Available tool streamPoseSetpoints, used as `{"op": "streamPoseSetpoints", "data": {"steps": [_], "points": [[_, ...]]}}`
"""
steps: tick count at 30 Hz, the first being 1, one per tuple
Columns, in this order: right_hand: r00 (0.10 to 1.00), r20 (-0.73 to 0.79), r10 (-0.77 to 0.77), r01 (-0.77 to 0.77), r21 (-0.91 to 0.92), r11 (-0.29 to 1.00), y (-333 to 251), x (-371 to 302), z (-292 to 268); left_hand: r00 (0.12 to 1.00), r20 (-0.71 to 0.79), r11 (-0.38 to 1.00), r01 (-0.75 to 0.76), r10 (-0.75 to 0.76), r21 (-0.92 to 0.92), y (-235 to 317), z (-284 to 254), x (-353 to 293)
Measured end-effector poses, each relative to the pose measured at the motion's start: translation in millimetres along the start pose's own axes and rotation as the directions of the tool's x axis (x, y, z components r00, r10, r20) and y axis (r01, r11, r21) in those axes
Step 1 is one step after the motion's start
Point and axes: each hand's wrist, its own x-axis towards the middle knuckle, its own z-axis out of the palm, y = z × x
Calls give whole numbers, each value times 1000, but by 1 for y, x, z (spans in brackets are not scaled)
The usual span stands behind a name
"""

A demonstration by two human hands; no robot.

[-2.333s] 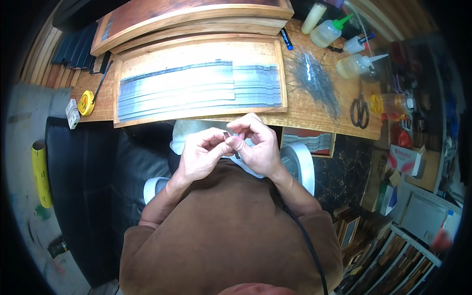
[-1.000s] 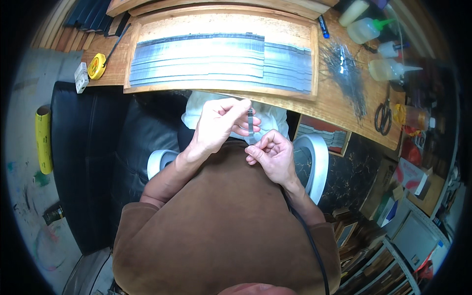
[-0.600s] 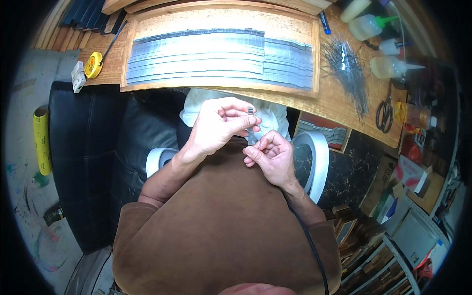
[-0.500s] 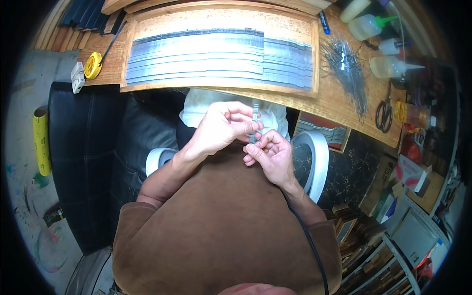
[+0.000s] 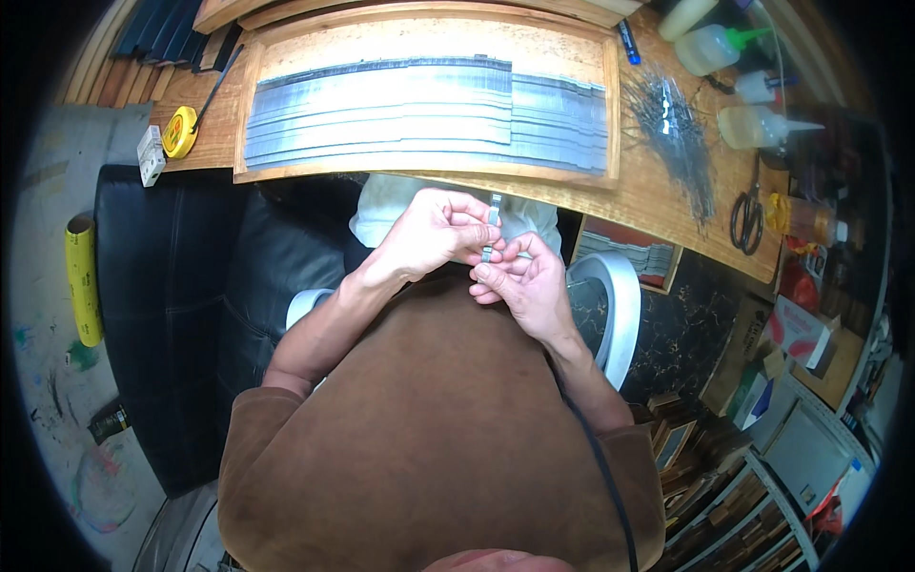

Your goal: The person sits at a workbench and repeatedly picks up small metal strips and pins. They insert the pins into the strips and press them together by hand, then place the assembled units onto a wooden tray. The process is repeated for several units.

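A narrow grey strip with crosswise segments (image 5: pixel 493 215) is held upright over my lap, just in front of the table edge. My left hand (image 5: pixel 440 229) pinches it between thumb and fingers near its middle. Just below, my right hand (image 5: pixel 521 278) has its thumb and fingertips pressed together at the strip's lower end. Fingers cover part of the strip, so its full length is hidden. Beyond both hands, a shallow wooden tray (image 5: pixel 429 178) on the table holds rows of thin grey metallic strips (image 5: pixel 381 105).
Right of the tray lie a heap of thin wires (image 5: pixel 675 143), black scissors (image 5: pixel 747 221), a blue marker (image 5: pixel 629 44) and squeeze bottles (image 5: pixel 707 52). A yellow tape measure (image 5: pixel 179 132) sits at left. White chair arms (image 5: pixel 620 305) flank me; a black sofa (image 5: pixel 162 315) stands left.
Both hands have risen slightly toward the table, carrying the grey strip with them. Their pinching grips stay much the same.
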Motion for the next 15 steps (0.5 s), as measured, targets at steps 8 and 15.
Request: {"op": "streamPoseSetpoints", "data": {"steps": [8, 15], "points": [[984, 53, -168, 176, -300, 937, -47, 18, -7, 999, 17, 989, -40, 38, 142, 22, 22, -40], [952, 131, -276, 280, -9, 960, -43, 16, 17, 994, 14, 990, -106, 105, 89, 20, 22, -60]]}}
